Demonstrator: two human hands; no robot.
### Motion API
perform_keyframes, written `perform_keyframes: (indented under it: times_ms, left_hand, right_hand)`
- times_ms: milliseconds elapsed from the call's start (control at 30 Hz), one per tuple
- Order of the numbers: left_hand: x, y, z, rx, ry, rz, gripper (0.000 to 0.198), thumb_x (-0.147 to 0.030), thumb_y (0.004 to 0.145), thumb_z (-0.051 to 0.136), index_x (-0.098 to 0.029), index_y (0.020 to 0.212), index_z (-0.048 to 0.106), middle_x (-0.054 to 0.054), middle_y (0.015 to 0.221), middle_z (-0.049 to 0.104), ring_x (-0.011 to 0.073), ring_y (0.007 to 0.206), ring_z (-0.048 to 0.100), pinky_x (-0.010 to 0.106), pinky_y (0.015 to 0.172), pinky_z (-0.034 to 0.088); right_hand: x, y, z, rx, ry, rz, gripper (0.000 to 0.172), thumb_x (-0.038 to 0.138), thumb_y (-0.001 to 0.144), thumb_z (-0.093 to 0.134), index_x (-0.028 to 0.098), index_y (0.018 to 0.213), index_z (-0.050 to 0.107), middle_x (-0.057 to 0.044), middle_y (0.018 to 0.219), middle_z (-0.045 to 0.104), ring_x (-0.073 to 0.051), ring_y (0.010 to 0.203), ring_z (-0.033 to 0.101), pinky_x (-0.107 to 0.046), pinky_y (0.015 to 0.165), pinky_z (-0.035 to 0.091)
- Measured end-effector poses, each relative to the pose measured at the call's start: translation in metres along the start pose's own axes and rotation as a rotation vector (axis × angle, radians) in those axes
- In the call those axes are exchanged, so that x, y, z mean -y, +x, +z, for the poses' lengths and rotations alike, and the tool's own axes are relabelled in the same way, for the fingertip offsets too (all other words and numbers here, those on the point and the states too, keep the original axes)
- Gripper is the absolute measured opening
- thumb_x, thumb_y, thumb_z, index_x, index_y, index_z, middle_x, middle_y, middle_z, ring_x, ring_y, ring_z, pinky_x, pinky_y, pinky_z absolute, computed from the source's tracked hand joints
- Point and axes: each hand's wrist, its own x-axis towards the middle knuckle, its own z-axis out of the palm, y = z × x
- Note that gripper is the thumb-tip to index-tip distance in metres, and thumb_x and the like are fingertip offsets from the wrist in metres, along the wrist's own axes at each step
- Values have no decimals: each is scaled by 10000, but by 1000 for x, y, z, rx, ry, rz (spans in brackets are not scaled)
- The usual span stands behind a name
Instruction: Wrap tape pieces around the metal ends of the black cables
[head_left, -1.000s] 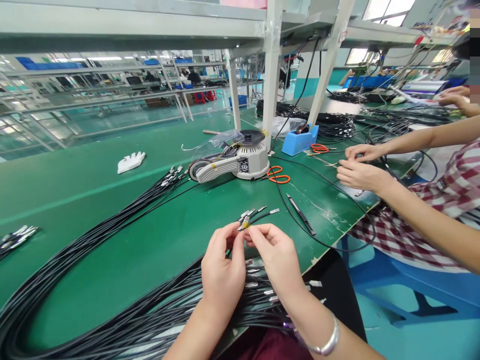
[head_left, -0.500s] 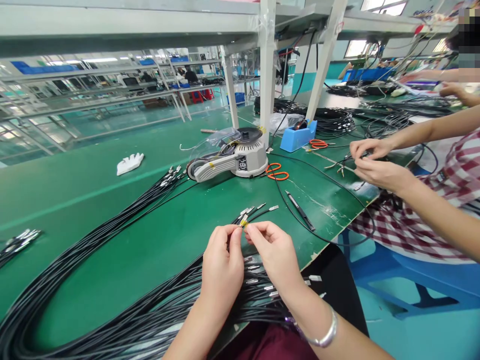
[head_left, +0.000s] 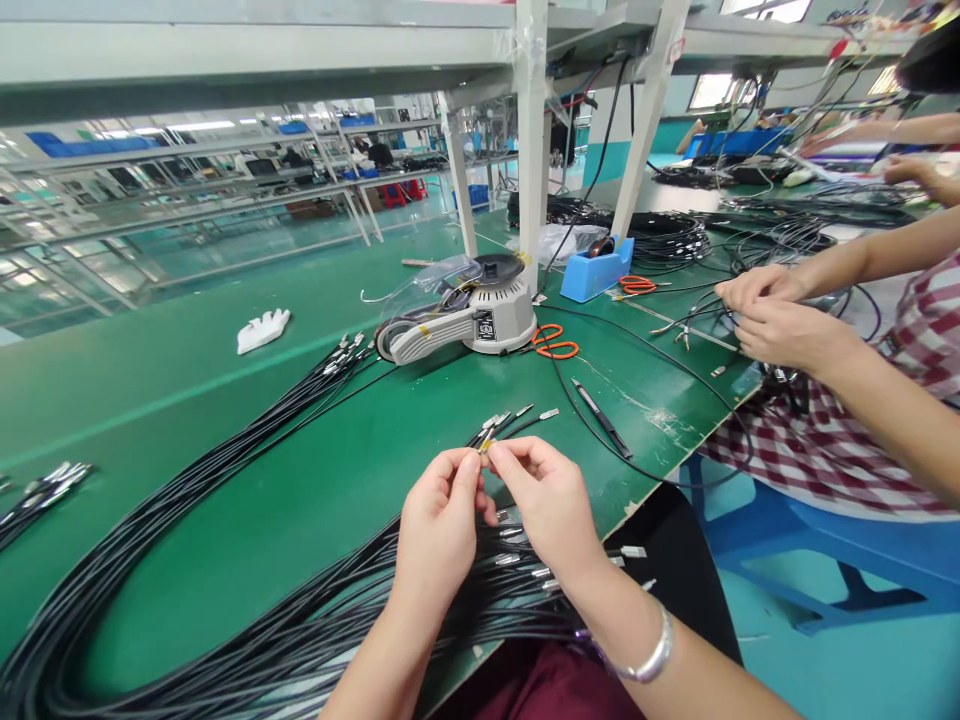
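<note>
My left hand and my right hand meet fingertip to fingertip near the table's front edge. Both pinch a small bunch of black cable ends with silver metal terminals, bound by a strip of yellow tape at the pinch. The terminals fan out just beyond my fingers. Under my wrists a thick bundle of black cables sweeps left over the green table, with more silver terminals showing below my hands. A silver bangle sits on my right wrist.
A grey tape dispenser stands mid-table with orange scissors beside it, a blue tape holder behind. A black tool lies right of my hands. A white glove lies far left. A co-worker's hands handle wires on the right.
My hands stayed together on the taped cable ends, fingers shifting slightly. The co-worker's hands moved right and drew closer together. The view drifted a little.
</note>
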Motion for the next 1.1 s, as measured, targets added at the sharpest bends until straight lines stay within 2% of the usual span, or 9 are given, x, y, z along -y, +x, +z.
perform_keyframes:
  times_ms: [267,533,633,767,833,900,933,1033,1100]
  left_hand:
    - [1,0,-4,109,-265,-47,213,-345,856,533,-150,776,557,-61,554,444,72,462,480,207,497,372]
    - [-8,0,-6,189,-428,-108,217,-325,840,560,-142,724,552,-45,543,440,77,460,454,202,469,352]
    - [-9,1,-8,237,-467,-122,226,-319,851,543,-141,711,546,-43,538,425,79,450,442,203,454,345]
    - [-7,1,-10,300,-520,-126,229,-301,864,522,-137,707,552,-39,559,422,73,446,421,207,445,355]
    - [-8,1,-9,309,-530,-134,235,-297,865,520,-137,696,549,-39,554,418,71,442,414,206,443,358]
    - [-9,0,-6,288,-525,-144,244,-302,862,525,-139,681,539,-43,536,408,70,438,415,202,445,359]
    - [-10,0,-5,268,-519,-145,244,-304,858,533,-140,678,536,-46,529,403,70,438,415,199,446,359]
    - [-12,-2,-3,203,-504,-139,218,-306,836,568,-139,699,543,-50,538,406,65,444,411,192,443,362]
    - [-13,-2,-3,180,-497,-129,197,-305,822,587,-136,727,559,-49,560,418,64,453,404,193,435,368]
  right_hand:
    - [1,-1,3,63,105,-6,141,286,814,593,159,761,620,13,645,640,-85,425,552,-195,380,462]
    - [0,0,4,112,138,-6,180,330,817,592,152,800,616,11,635,627,-96,411,557,-206,348,477]
    - [1,0,2,107,88,-15,190,340,811,598,152,795,625,-1,651,646,-107,454,585,-211,389,494]
    - [4,-1,-1,75,32,-71,170,311,809,608,151,762,641,-25,696,672,-128,624,635,-229,570,536]
    - [4,-2,-1,91,35,-66,176,321,818,596,155,776,638,-22,698,669,-125,587,627,-231,539,528]
    - [4,-4,-1,96,28,-59,190,340,829,576,162,796,632,-15,700,659,-113,496,595,-228,450,496]
    - [4,-5,-1,76,0,-76,186,336,829,576,163,794,636,-16,711,657,-114,498,595,-233,456,495]
    - [4,-6,-2,-12,-124,-163,146,283,807,606,163,755,669,-36,771,668,-146,687,635,-264,654,520]
    - [6,-6,-2,8,-98,-115,152,288,804,608,160,779,685,-43,781,677,-154,706,633,-272,663,517]
